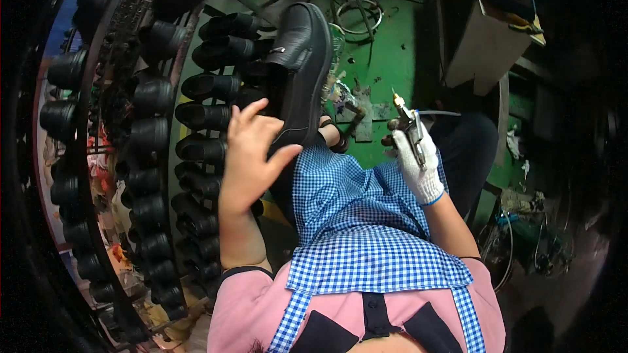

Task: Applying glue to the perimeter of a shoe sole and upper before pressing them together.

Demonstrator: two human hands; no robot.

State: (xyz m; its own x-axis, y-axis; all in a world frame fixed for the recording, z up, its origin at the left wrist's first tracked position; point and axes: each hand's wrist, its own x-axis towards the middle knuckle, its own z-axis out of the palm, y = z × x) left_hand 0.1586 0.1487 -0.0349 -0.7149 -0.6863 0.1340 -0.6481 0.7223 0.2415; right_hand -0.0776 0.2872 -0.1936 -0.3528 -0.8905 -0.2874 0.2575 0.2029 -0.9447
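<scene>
A black slip-on shoe (302, 46), with a small metal ornament on its upper, stands toe away from me, in front of my left side. Beside its heel is my left hand (252, 150), bare, the fingers spread and the thumb stretched out under the heel end. The fingertips come close to the shoe, and I cannot tell if they touch it. What bears the shoe is hidden. My right hand (415, 163), in a white knit glove with dark fingertips, grips a small metal spray gun (411, 124). Its brass-coloured nozzle points up and away, and a thin hose (438, 112) leads off to the right.
On the left, racks (98, 78) hold many rows of black shoes (208, 116). A blue checked apron (379, 255) covers my lap. The green floor (396, 59) bears scraps and a wire ring (360, 16). A pale box-like stand (484, 46) is at the far right; tangled tubing (523, 222) lies nearer.
</scene>
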